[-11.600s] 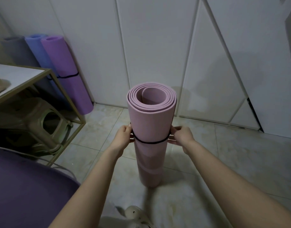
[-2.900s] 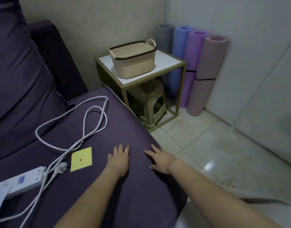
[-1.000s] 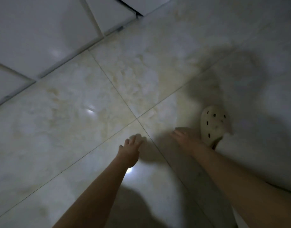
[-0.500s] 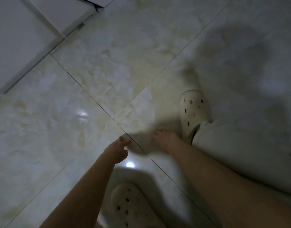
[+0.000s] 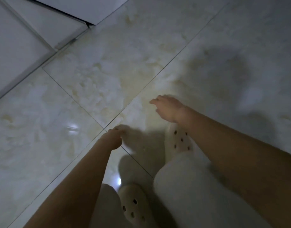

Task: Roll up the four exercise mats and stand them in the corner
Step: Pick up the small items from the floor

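Cream floor tiles (image 5: 92,89) lay beneath two empty grips: left grip (image 5: 114,137) loosely curled, right grip (image 5: 167,107) slack-fingered over a pale clog (image 5: 181,142). Where the mats stood, I couldn't tell.

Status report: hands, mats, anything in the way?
Left hand empty. Right hand open, empty. No mats in view. Only tiled floor ahead.

Arms: bare forearms down to the left hand (image 5: 112,139) and the right hand (image 5: 167,107).
Legwear: loose, plain, pale off-white fabric trousers (image 5: 191,186) on both legs, reaching the shoes.
Right shoe: cream moulded foam right clog (image 5: 179,142) with a rounded toe and dark round vent holes on top.
Left shoe: matching cream foam left clog (image 5: 135,204) with the same round holes.
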{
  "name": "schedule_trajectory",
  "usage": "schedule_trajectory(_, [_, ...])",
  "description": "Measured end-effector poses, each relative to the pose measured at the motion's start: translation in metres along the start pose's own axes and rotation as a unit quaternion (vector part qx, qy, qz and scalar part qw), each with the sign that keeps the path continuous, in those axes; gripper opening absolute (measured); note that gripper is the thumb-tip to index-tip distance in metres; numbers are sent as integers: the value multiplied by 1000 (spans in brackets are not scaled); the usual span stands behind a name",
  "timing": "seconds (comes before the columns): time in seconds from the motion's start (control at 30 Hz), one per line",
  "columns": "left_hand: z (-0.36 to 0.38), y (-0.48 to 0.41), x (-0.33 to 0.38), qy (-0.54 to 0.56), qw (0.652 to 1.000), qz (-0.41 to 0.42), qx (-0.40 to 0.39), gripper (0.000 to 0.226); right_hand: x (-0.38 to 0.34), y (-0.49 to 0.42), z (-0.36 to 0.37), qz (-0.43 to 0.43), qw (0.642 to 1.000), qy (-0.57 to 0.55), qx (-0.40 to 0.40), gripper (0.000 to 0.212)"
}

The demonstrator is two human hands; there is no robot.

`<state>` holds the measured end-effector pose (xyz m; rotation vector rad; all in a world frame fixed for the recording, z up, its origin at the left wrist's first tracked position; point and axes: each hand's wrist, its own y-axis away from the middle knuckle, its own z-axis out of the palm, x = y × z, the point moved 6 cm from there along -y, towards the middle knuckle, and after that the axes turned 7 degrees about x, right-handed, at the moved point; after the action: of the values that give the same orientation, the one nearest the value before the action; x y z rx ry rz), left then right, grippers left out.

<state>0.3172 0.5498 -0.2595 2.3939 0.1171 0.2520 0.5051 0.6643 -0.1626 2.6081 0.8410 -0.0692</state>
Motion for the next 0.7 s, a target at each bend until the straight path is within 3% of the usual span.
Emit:
schedule_trajectory(0.17, [-8, -14, 2, 5, 999, -27, 41, 58, 75, 24, 27, 93, 993, -16, -76, 48])
schedule_trajectory(0.33, [-19, -35, 30, -3, 994, 32, 108, 60, 109, 43, 75, 137, 983, -34, -120, 50])
schedule_trajectory(0.5, [-28, -41, 85, -31, 988, 54, 140, 57, 123, 66, 104, 151, 982, -55, -104, 40])
schedule_trajectory(0.7, [-19, -47, 156, -62, 982, 117, 137, 50, 134, 101, 115, 129, 988, -70, -53, 58])
